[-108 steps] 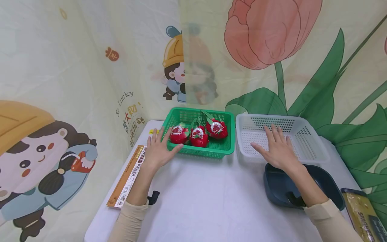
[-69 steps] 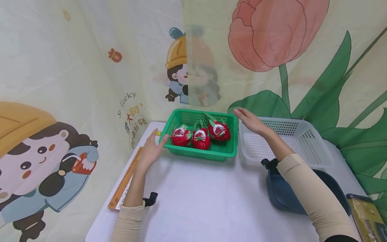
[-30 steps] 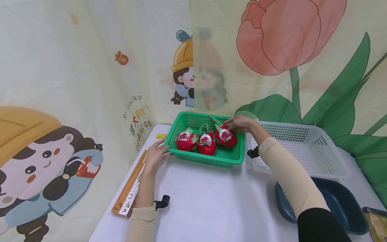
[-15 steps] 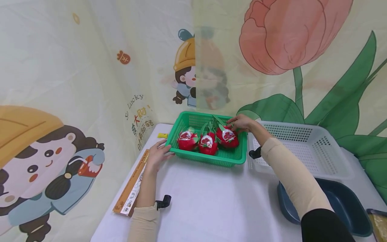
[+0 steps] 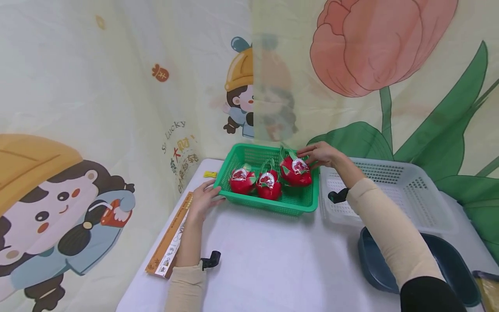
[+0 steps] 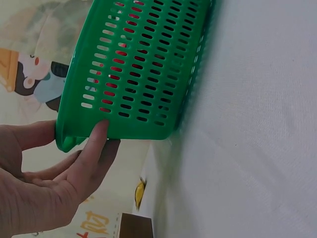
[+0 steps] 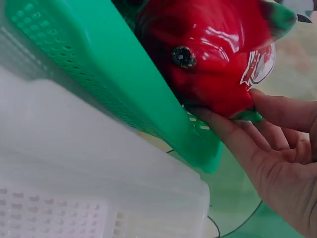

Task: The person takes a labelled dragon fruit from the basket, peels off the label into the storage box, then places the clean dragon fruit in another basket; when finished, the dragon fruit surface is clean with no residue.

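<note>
My right hand [image 5: 322, 155] pinches the rightmost red dragon fruit [image 5: 290, 174] at its far right side, over the corner of the green basket [image 5: 286, 208]. In the right wrist view the thumb presses beside the round sticker and the fingers reach beneath the shiny dragon fruit [image 7: 208, 49], close over the basket's rim. Two more dragon fruits, the left one [image 5: 241, 185] and the middle one [image 5: 267, 193], lie in the basket, each with a round label. My left hand [image 5: 202, 201] holds the basket's near left corner; the left wrist view shows fingertips on its slotted wall [image 6: 133, 79].
A white perforated basket [image 5: 436, 203] stands right of the green one. In front of it is a dark blue basin [image 5: 448, 268], partly behind my right sleeve. Flat pasta packs [image 5: 171, 236] lie along the left edge, with a small yellow item [image 5: 210, 174] behind. A golden packet [image 5: 489, 290] lies far right.
Both hands came down from hovering: the left took the basket's corner, the right reached across to the rightmost dragon fruit. Just now that fruit has tilted and risen slightly with the right hand.
</note>
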`<state>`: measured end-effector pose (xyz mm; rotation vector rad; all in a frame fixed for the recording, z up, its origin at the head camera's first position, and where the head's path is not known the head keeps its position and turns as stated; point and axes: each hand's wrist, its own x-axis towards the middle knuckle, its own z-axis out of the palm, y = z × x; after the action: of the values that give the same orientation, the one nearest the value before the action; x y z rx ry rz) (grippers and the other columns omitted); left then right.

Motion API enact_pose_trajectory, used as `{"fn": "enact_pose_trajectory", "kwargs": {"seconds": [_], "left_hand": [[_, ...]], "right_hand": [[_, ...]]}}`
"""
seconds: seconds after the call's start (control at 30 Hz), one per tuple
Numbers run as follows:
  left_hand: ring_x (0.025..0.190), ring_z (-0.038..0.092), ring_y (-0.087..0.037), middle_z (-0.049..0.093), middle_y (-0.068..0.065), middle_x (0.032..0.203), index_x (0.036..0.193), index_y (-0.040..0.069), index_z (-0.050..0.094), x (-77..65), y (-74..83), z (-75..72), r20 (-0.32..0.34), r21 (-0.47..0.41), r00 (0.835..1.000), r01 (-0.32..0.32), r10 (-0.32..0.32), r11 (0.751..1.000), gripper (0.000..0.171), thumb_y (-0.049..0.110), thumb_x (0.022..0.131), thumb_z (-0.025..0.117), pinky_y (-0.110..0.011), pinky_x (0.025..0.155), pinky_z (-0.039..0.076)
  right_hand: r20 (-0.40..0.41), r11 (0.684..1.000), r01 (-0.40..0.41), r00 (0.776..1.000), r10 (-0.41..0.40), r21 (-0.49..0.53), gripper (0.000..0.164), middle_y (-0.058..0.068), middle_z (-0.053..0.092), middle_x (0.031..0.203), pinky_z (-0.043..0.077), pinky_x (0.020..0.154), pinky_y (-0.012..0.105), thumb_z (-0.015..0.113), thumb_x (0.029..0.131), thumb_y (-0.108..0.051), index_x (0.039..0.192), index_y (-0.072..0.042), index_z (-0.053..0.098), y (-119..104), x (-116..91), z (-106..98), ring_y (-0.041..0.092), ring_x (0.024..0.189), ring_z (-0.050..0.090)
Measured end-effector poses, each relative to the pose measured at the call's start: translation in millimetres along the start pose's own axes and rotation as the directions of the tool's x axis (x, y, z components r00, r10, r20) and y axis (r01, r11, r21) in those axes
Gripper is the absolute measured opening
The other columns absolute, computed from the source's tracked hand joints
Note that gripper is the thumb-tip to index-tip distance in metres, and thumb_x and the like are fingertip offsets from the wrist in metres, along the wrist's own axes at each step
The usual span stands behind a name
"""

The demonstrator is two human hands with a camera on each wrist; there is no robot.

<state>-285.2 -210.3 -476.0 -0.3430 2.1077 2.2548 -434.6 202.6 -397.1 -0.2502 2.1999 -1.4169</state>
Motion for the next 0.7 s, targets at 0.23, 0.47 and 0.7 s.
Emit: {"fn": "enact_pose_trajectory", "kwargs": {"seconds": [0.23, 0.47, 0.7], "left_hand": [[0.132, 0.059, -0.041, 0.053, -0.027, 0.150, 0.156, -0.004, 0.041, -2.8, -0.4, 0.8, 0.015, 0.006, 1.000, 0.003, -0.003, 1.000, 0.054, 0.010, 0.107, 0.058, -0.041, 0.093, 0.061], [0.130, 0.060, -0.039, 0.053, -0.027, 0.150, 0.156, -0.006, 0.039, -4.2, -3.3, 2.9, 0.023, -0.038, 1.000, 0.019, -0.019, 0.999, 0.052, 0.008, 0.108, 0.055, -0.039, 0.094, 0.060], [0.134, 0.057, -0.039, 0.052, -0.027, 0.150, 0.156, -0.006, 0.039, -2.1, 0.2, 5.5, -0.006, -0.100, 1.000, 0.025, -0.026, 0.995, 0.052, 0.005, 0.108, 0.054, -0.039, 0.096, 0.059]], "right_hand": [[0.024, 0.994, 0.011, 1.000, -0.014, 0.109, 0.054, 0.026, 0.043, 0.159, 0.057, 0.101, 0.049, 0.049, 0.101, 0.009, 0.155, 0.003, 0.043, 0.8, -13.6, -2.7, 0.023, 0.115, 0.066], [-0.005, 0.977, 0.006, 1.000, -0.005, 0.212, 0.056, 0.024, 0.042, 0.161, 0.054, 0.105, 0.050, 0.051, 0.103, 0.006, 0.158, -0.001, 0.042, -2.2, -24.5, 3.4, 0.028, 0.122, 0.061], [-0.058, 0.959, 0.001, 0.998, 0.016, 0.283, 0.056, 0.023, 0.041, 0.162, 0.060, 0.098, 0.046, 0.049, 0.103, 0.007, 0.158, -0.001, 0.041, -8.6, -39.1, 10.9, 0.028, 0.125, 0.058]]}}
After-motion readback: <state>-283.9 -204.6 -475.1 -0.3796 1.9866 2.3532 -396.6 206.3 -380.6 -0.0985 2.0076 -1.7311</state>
